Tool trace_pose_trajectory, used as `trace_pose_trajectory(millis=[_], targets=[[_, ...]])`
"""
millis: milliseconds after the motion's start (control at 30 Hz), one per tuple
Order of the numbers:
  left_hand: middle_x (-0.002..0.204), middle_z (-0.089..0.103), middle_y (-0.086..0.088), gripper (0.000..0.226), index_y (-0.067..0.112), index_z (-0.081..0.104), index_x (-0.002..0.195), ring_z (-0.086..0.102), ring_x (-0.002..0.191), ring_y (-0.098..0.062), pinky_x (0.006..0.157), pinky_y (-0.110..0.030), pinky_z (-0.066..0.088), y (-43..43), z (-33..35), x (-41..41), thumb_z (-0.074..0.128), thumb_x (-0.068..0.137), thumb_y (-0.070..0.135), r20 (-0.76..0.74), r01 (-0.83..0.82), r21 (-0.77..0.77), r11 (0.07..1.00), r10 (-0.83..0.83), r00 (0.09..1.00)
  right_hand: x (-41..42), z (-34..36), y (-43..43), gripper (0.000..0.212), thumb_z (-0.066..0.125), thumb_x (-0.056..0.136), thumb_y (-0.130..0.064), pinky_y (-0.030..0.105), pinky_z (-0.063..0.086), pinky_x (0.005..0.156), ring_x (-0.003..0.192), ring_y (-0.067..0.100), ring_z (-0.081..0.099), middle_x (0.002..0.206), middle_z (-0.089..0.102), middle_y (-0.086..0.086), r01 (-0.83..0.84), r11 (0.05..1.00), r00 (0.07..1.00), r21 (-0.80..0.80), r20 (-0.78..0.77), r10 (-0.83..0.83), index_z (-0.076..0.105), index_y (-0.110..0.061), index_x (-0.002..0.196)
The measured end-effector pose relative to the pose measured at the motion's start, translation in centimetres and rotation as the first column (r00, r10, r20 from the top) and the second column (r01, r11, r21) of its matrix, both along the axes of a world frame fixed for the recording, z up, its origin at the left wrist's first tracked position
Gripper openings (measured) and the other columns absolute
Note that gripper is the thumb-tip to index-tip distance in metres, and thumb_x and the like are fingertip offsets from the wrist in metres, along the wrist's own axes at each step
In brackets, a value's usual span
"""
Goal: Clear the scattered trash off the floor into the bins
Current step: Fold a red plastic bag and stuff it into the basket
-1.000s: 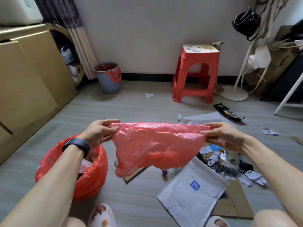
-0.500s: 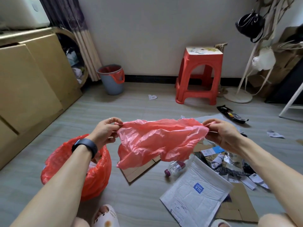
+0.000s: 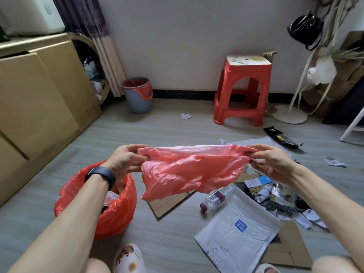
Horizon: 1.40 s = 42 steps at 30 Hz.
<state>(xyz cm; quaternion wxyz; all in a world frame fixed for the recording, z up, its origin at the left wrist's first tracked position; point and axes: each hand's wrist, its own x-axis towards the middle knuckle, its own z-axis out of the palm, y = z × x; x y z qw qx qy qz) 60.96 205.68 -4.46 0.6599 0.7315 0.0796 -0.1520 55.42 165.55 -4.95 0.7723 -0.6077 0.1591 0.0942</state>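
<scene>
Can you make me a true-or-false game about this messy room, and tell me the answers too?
1. The left hand and right hand hold a thin red plastic bag stretched between them. True.
2. The grey round bin by the wall has no liner. False: a red liner is in it.
3. A clear plastic bottle with a dark cap lies on the floor. True.
4. The red plastic stool lies tipped over. False: it stands upright.

Soft even daylight, faint shadows; wide-angle bending at edges, mostly sharp
</scene>
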Motion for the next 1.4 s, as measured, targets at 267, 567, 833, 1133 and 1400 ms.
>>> trace_pose_trajectory(millis=[267,567,833,1133,1400], targets=[[0.071,0.058,-0.006,0.027,0.018,0.059,0.077,0.051,0.046,-0.013,0.041,-0.02,0.043,0.8,-0.8,-0.6,0.055,0.094,-0.003,-0.012,0.037,-0.003,0.999,-0.037,0.999,-0.1,-0.6,-0.2,0.02,0.053,0.093,0.008,0.024,0.058,0.051,0.064,0.024,0.07,0.085,0.068,0.024,-0.083,0.997,0.996,-0.002,-0.038,0.083,0.069,-0.004,0.095],[0.076,0.064,-0.002,0.015,0.018,0.068,0.088,0.06,0.065,-0.017,0.062,-0.029,0.047,0.8,0.1,-0.6,0.057,0.078,0.021,-0.2,0.077,-0.174,0.982,-0.111,0.974,0.2,-0.1,0.9,0.015,0.064,0.087,-0.011,0.031,0.06,0.076,0.084,0.026,0.068,0.096,0.07,0.019,-0.017,1.0,1.0,0.017,0.021,0.017,0.071,-0.002,0.097],[0.084,0.067,-0.007,0.034,0.012,0.065,0.109,0.065,0.06,-0.014,0.049,-0.029,0.054,0.2,-0.1,-0.3,0.063,0.083,-0.01,-0.121,0.074,-0.094,0.993,-0.086,0.989,0.4,-0.3,0.3,0.04,0.068,0.069,0.007,0.026,0.061,0.072,0.081,0.023,0.07,0.097,0.071,0.019,0.011,0.999,1.0,0.037,-0.002,-0.011,0.065,0.003,0.108],[0.085,0.068,-0.009,0.023,0.007,0.071,0.099,0.065,0.06,-0.012,0.054,-0.024,0.056,0.1,-1.2,0.0,0.06,0.088,-0.009,-0.067,0.093,0.061,0.994,-0.089,0.994,0.8,-0.5,0.9,0.018,0.054,0.088,0.014,0.029,0.061,0.074,0.081,0.025,0.069,0.093,0.068,0.019,0.13,0.991,0.988,-0.02,0.082,-0.128,0.064,-0.001,0.083],[0.088,0.067,-0.001,0.015,0.031,0.064,0.102,0.064,0.077,-0.017,0.057,-0.025,0.045,0.9,-1.4,-0.5,0.056,0.098,0.02,-0.075,0.113,0.075,0.991,-0.108,0.991,0.8,-0.4,1.1,0.02,0.05,0.098,0.0,0.026,0.059,0.055,0.066,0.023,0.067,0.086,0.068,0.019,0.016,0.999,1.0,0.04,0.007,-0.017,0.055,-0.014,0.085]])
